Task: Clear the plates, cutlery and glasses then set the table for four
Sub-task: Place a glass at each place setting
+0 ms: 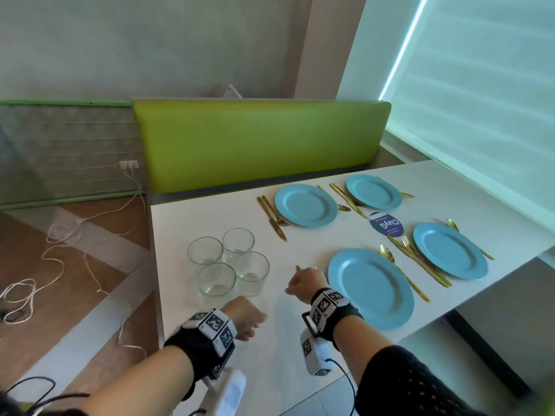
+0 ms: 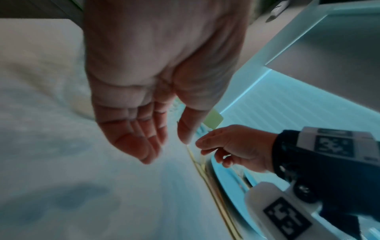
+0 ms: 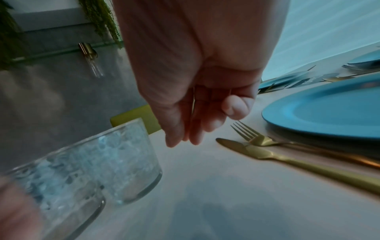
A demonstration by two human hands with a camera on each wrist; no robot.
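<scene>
From the head camera, a white tabletop (image 1: 228, 211) stands against a green padded bench (image 1: 258, 139). Four blue plates are laid on its right half: a near-left plate (image 1: 371, 288), a near-right plate (image 1: 450, 250), a far-left plate (image 1: 306, 205) and a far-right plate (image 1: 374, 192). Gold cutlery lies beside each plate, including a knife and fork pair (image 1: 273, 217) left of the far-left plate. Four empty glasses (image 1: 229, 261) stand clustered together on the left half, touching or nearly so. The left hand (image 1: 244, 315) hovers just near of the glasses with loosely curled fingers, holding nothing. The right hand (image 1: 304, 283) hovers between the glasses and the near-left plate. A round printed card (image 1: 386, 224) lies between the plates.

From the left wrist camera, the left hand (image 2: 144, 97) hangs above the tabletop, fingers (image 2: 131, 139) relaxed and slightly spread, empty. The right hand (image 2: 234, 146) is to the right, fingers loosely bent.

From the right wrist camera, the right hand (image 3: 197, 91) hovers above the tabletop, fingers (image 3: 174, 136) close together and lightly curled, gripping nothing. A gold fork (image 3: 259, 139) and gold knife (image 3: 267, 154) lie side by side just left of a blue plate (image 3: 329, 113). Two glasses (image 3: 92, 162) stand at the left.
</scene>
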